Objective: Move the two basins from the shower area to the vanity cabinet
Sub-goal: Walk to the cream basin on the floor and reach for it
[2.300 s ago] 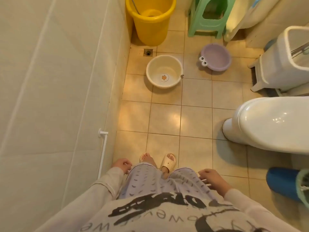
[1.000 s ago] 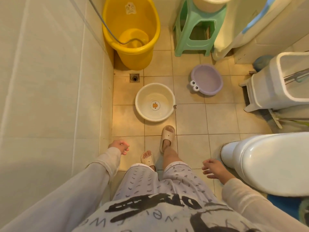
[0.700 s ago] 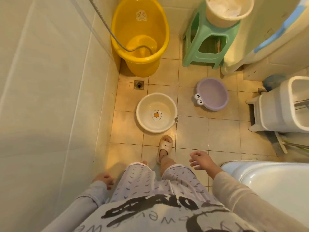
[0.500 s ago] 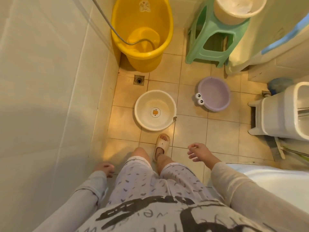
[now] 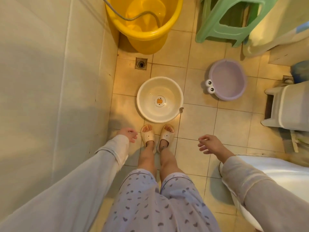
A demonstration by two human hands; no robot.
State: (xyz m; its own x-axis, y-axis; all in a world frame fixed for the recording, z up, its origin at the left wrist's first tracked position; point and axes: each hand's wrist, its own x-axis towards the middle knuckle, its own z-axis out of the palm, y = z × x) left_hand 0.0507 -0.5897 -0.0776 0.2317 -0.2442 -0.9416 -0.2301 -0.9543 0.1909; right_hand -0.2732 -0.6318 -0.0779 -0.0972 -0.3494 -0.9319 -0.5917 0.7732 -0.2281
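A round cream basin [image 5: 173, 108] with an orange duck mark in its bottom sits on the tiled floor just beyond my slippered feet. Further right and back lies a purple basin [image 5: 229, 81] with two cartoon eyes on its rim. My left hand [image 5: 128, 134] hangs by the left wall, below and left of the cream basin, fingers loosely curled and holding nothing. Over the floor to the right of my feet is my right hand [image 5: 209, 144], empty, with its fingers spread. Both basins look empty.
A yellow tub [image 5: 147, 30] with a shower hose in it stands at the back left, a floor drain [image 5: 141, 63] before it. A green stool [image 5: 230, 19] stands at the back. A white bin [image 5: 291, 108] is at right, a toilet [image 5: 270, 171] at lower right, a tiled wall on the left.
I have walked forward. Both feet now stand side by side right in front of the cream basin, and both hands have swung out in front, lower and further apart.
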